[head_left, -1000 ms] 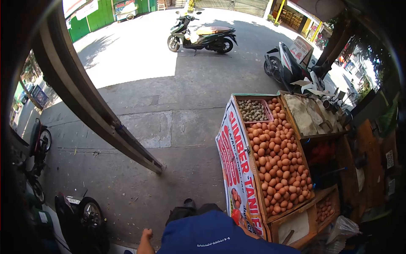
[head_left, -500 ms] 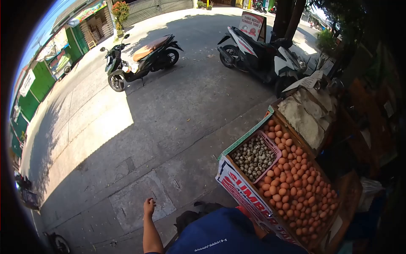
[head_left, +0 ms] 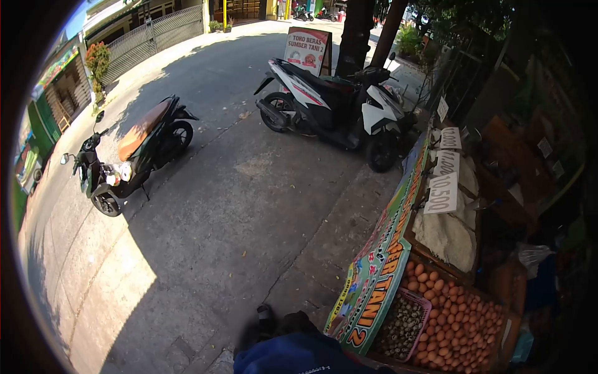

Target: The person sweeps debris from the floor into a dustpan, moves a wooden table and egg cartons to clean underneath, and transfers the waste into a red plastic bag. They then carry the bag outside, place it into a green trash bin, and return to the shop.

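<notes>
Neither of my hands shows at this moment; only my dark blue shirt (head_left: 293, 356) and a dark foot (head_left: 266, 313) stepping forward appear at the bottom. Close on my right is a wooden stall box of brown eggs (head_left: 458, 318). Small speckled quail eggs (head_left: 398, 327) fill a pink basket (head_left: 425, 316) at the near left corner of that box. Beyond the eggs lies white rice (head_left: 442, 240) in compartments, with price cards (head_left: 443, 181) standing in it.
A printed banner (head_left: 380, 280) hangs along the stall's side. Ahead stands a white and black scooter (head_left: 324, 100), with a shop sign (head_left: 308, 51) and tree trunks (head_left: 355, 37) behind it. Another scooter with a tan seat (head_left: 140, 134) is parked left on the concrete pavement (head_left: 249, 206).
My view has turned right and moved forward along the stall. My left hand, visible low in the middle before, has left the view. The banner and price cards show more fully.
</notes>
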`<state>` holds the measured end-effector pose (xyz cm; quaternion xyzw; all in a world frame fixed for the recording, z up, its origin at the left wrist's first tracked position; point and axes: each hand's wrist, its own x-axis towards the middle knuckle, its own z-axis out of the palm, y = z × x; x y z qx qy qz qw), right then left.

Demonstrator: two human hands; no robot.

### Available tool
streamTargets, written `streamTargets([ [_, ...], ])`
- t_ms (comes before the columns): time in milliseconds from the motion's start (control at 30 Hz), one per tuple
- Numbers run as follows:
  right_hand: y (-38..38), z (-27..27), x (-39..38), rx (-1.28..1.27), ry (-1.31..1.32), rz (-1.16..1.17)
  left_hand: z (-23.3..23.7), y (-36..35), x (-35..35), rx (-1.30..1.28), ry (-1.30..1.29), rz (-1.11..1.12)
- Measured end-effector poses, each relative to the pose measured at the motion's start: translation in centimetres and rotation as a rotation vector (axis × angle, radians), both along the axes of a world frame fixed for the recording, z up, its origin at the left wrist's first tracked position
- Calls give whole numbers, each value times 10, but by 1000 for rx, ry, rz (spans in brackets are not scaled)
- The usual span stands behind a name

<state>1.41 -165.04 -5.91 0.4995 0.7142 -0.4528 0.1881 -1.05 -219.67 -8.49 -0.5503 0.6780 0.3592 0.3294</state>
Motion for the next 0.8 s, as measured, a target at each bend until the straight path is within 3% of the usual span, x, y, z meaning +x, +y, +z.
streamTargets([
  [67,-12,10,-45,-33,20,-122,-36,-64,-167,-328,274,-347],
  [100,-16,12,-73,-51,43,-178,-36,-82,-273,-336,269,-526],
  [200,-18,8,-173,-122,130,-354,29,-58,-565,-422,795,-666],
  [233,-15,5,-211,-156,182,-416,86,-16,-639,-346,888,-661],
  [333,-1,-8,-322,-302,368,-613,159,81,-815,-153,1231,-594],
  [433,21,-19,-423,-460,538,-779,191,182,-902,9,1429,-653],
  [533,44,-27,-491,-613,726,-953,139,235,-941,65,1167,-761],
  [600,66,-25,-529,-679,830,-1029,44,221,-955,100,891,-889],
  [700,106,-18,-591,-668,916,-1079,-12,206,-923,211,148,-618],
  [767,144,-14,-646,643,163,-98,-10,209,-906,67,-268,-709],
  [800,174,-28,-676,658,158,-84,-6,217,-909,67,-340,-682],
])
